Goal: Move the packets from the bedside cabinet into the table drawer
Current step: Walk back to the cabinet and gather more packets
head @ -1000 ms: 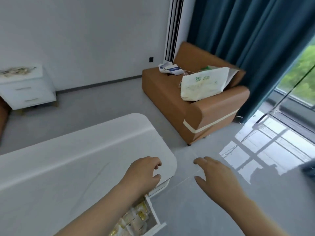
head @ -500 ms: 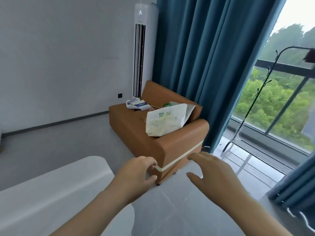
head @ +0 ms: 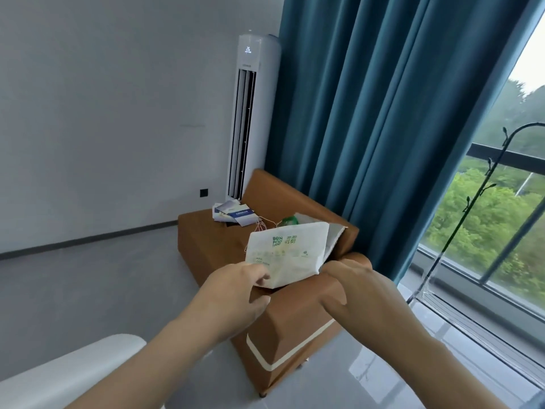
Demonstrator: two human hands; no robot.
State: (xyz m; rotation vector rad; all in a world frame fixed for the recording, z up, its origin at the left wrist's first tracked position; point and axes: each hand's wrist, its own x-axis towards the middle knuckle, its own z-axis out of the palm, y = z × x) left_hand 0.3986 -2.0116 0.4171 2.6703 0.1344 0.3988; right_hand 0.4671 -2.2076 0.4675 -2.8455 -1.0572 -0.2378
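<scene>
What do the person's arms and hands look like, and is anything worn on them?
The left forearm and right forearm are bare as far as the frame shows them, with no sleeve or cuff in view. The left hand and right hand wear no gloves, and no watch, ring, bracelet or marking shows.

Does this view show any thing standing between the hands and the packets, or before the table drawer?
Cannot tell: no packets, cabinet or drawer are in view. The left hand and right hand hang empty before the brown sofa and its white bag; only a table corner shows.
</scene>
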